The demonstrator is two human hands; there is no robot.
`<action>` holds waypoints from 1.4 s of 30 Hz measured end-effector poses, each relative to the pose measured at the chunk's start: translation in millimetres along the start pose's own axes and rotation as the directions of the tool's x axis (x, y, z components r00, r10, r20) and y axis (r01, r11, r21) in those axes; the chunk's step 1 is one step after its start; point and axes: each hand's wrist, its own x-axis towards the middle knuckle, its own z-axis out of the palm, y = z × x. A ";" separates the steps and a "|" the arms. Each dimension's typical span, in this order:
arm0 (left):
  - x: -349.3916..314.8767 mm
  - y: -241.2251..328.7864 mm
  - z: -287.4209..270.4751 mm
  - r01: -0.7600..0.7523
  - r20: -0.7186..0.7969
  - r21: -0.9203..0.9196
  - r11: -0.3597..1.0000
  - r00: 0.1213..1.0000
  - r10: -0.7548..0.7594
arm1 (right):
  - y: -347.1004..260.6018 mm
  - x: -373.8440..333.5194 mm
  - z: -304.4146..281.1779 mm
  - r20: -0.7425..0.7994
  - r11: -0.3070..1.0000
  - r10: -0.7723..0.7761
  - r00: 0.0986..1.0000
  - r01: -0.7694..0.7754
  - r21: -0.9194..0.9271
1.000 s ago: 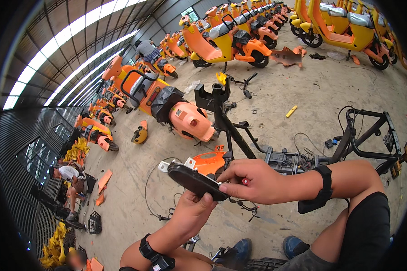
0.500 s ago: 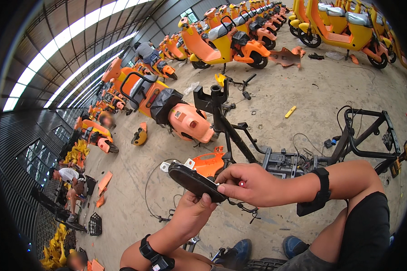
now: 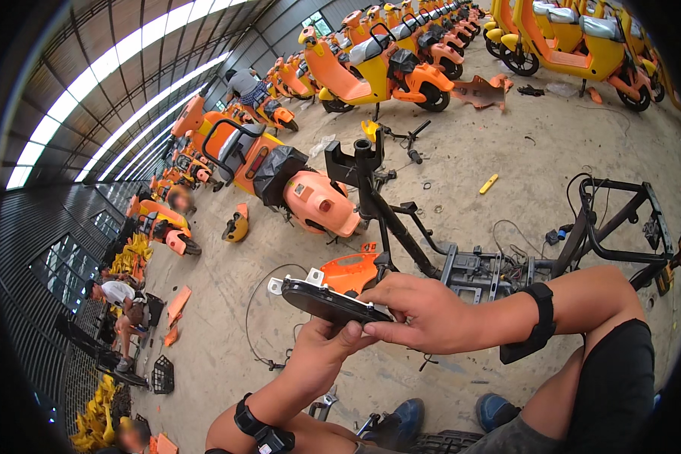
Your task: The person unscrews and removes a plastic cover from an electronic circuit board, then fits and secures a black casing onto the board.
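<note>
Both hands hold an oval black part [image 3: 321,303], flat and glossy, with pale metal bracket tabs along its far edge. My left hand [image 3: 321,357] pinches its near edge from below, the thumb lying on the dark face. My right hand [image 3: 427,312] closes on the right end, with the thumb along the near side and the fingers on the far side; that end is mostly covered. Just beyond the part lie a curved orange panel [image 3: 348,272] and a bare black scooter frame [image 3: 393,223] with an upright tube.
The frame's rear rack [image 3: 628,227] stands at the right, with loose cables about it. A yellow tool [image 3: 489,184] and a handlebar [image 3: 411,144] lie on the concrete floor. Orange scooters [image 3: 310,200] stand behind. Another person [image 3: 121,303] sits far left near a black crate [image 3: 162,374].
The oval part has turned flatter, its right end higher. My right hand has shifted slightly, and the small red thing that showed between its fingers is out of sight.
</note>
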 end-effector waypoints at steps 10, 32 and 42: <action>1.6 -0.1 -10.9 -0.136 -0.155 0.103 0.985 0.976 0.151 | -2.0 3.4 -10.3 0.082 0.999 0.037 0.996 -0.040 0.034; -2.2 -1.5 -5.1 -0.541 0.192 -0.112 0.833 0.811 0.553 | -6.3 8.7 -0.6 -0.039 0.942 -0.335 0.941 0.335 -0.008; -6.6 12.1 -14.5 -0.776 0.412 0.219 0.591 0.623 0.665 | -25.9 14.2 -16.9 -0.013 0.867 -0.483 0.876 0.476 -0.146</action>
